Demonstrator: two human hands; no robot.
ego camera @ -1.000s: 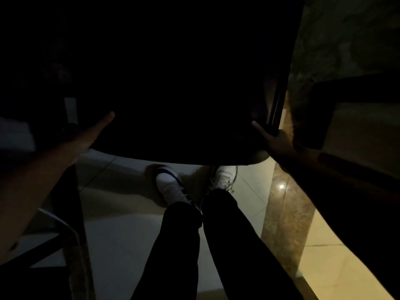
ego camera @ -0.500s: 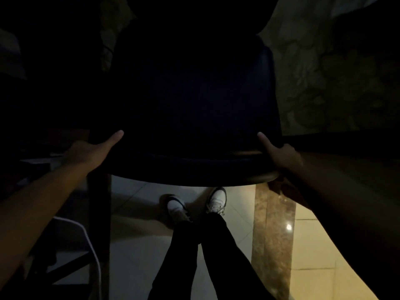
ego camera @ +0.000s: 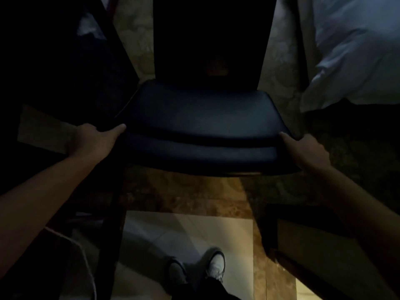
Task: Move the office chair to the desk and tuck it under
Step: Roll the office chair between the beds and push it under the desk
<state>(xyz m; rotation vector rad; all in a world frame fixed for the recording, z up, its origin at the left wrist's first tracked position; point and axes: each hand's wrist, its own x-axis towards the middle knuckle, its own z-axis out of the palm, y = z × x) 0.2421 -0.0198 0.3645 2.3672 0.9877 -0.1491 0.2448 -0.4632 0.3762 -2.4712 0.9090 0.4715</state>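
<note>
Since the earlier frames, the chair (ego camera: 201,124) has shifted away from the person: its full seat cushion and lower backrest are now in view, where one second ago only a dark mass filled the upper frame. Both shoes (ego camera: 215,264) have dropped to the 6 o'clock edge of the view, and more floor (ego camera: 188,232) shows between the person and the seat.

Chair position: centre of the view, seat front edge facing the person, backrest rising toward 12 o'clock. The seat is dark blue and padded. Whether its legs touch the floor cannot be told.

Left hand (ego camera: 91,139): at 9 o'clock of the seat, clamped on the seat's left front corner, thumb lying along the top edge, fingers curled out of sight below.

Right hand (ego camera: 307,148): at 3 o'clock of the seat, clamped on the right front corner, thumb on top, fingers wrapped under the edge.

Surroundings: a dark tabletop (ego camera: 54,68) lies at 10 o'clock, just beside the chair's left side, with a pale item on it too dim to identify. A bed with white bedding (ego camera: 355,53) lies at 2 o'clock. A white cable (ego camera: 86,263) runs along the floor at 7 o'clock. A brown marble band crosses the floor just below the seat's front edge, with pale tiles nearer the person.
</note>
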